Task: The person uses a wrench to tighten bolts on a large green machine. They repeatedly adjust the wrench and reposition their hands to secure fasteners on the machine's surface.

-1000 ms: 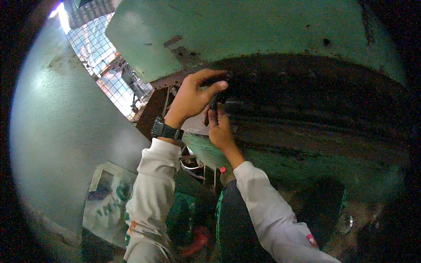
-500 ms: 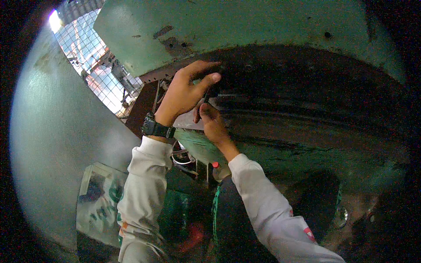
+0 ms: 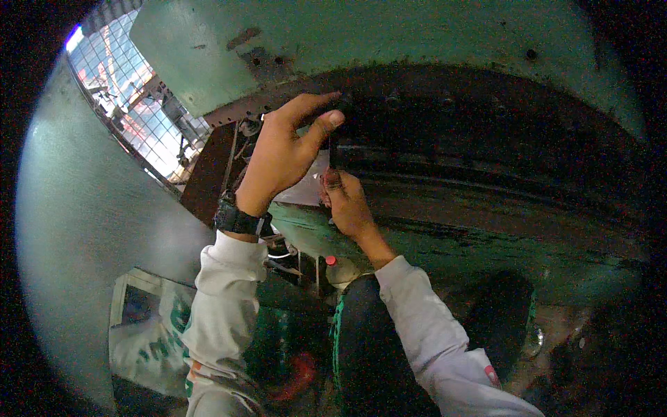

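My left hand (image 3: 285, 149), with a black watch (image 3: 240, 217) on its wrist, reaches up to the dark curved recess in a green metal machine. Its index finger and thumb curl round a dark spot at the recess's left end; what lies between the fingertips is lost in shadow. Just below, my right hand (image 3: 351, 205) is closed on the lower end of a thin dark rod (image 3: 333, 151). The rod stands nearly upright and runs up toward the left thumb. Its upper end cannot be made out.
A green panel (image 3: 417, 35) with bolt holes overhangs the recess. Several round bolt heads (image 3: 448, 103) line the recess to the right. A large smooth grey-green surface (image 3: 90, 181) curves along the left. Wire mesh (image 3: 132, 76) stands at the upper left. A red-capped object (image 3: 331, 262) sits below my hands.
My right hand has dropped slightly and turned, and more of the rod shows above it. The left hand keeps its place by the recess. The whole view has shifted a little.
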`<action>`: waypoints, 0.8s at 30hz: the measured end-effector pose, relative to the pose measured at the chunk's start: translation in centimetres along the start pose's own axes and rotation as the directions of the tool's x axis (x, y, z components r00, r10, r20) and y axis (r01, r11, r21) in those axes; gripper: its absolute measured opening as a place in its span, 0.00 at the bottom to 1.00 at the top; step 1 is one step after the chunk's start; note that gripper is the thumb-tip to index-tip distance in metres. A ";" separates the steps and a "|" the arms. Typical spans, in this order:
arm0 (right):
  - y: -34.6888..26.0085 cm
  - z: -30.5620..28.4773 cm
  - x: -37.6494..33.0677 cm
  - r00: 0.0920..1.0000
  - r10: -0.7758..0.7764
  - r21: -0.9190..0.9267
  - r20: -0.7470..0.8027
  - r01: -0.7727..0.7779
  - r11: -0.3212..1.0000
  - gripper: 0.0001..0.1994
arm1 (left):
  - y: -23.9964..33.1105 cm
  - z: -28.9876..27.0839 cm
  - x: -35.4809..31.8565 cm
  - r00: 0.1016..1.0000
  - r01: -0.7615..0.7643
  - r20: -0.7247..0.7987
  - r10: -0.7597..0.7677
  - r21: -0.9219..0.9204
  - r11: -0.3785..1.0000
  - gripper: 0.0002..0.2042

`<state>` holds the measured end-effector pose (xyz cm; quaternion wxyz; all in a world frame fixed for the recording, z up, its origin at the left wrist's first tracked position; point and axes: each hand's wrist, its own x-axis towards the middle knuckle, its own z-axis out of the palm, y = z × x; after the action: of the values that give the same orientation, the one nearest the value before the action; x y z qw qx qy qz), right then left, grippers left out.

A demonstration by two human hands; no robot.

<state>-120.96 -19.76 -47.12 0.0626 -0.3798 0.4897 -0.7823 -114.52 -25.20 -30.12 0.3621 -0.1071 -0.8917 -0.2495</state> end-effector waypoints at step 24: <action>-31.5 -4.2 4.7 0.479 -0.543 -0.661 0.690 0.722 -0.203 0.09 | 1.5 1.1 -3.9 0.970 0.187 -0.112 -0.216 -0.223 0.957 0.29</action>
<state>-118.43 -2.76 -19.92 -0.5421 -0.5816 0.5709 -0.2049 -111.82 -23.36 -33.02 0.3808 -0.0362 -0.8399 -0.3851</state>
